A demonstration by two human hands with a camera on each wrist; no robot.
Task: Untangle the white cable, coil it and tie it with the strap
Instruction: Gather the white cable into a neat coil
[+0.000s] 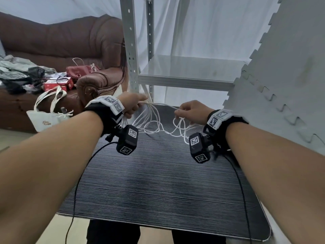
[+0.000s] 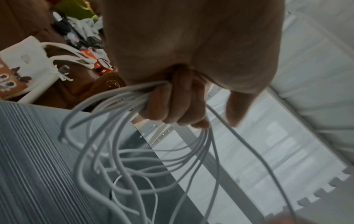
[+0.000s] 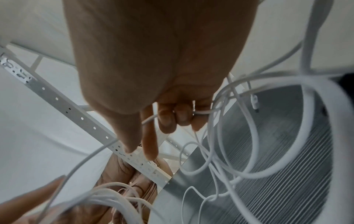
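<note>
The white cable (image 1: 154, 120) hangs in several loose loops between both hands above the far end of the dark ribbed table (image 1: 158, 182). My left hand (image 1: 135, 104) grips a bundle of loops in its fist; the left wrist view shows its fingers (image 2: 172, 104) curled round the cable (image 2: 118, 104). My right hand (image 1: 190, 110) holds a single strand, and its curled fingers (image 3: 180, 115) enclose the cable (image 3: 203, 112) in the right wrist view. A white plug end (image 3: 254, 103) dangles on the right. No strap is visible.
A grey metal shelf rack (image 1: 133, 50) stands just behind the table. A brown sofa (image 1: 61, 41) with bags, boxes and a white tote bag (image 1: 47, 113) is on the left. Grey foam mats (image 1: 284, 76) lean on the right. Black sensor wires (image 1: 77, 187) trail from my wrists.
</note>
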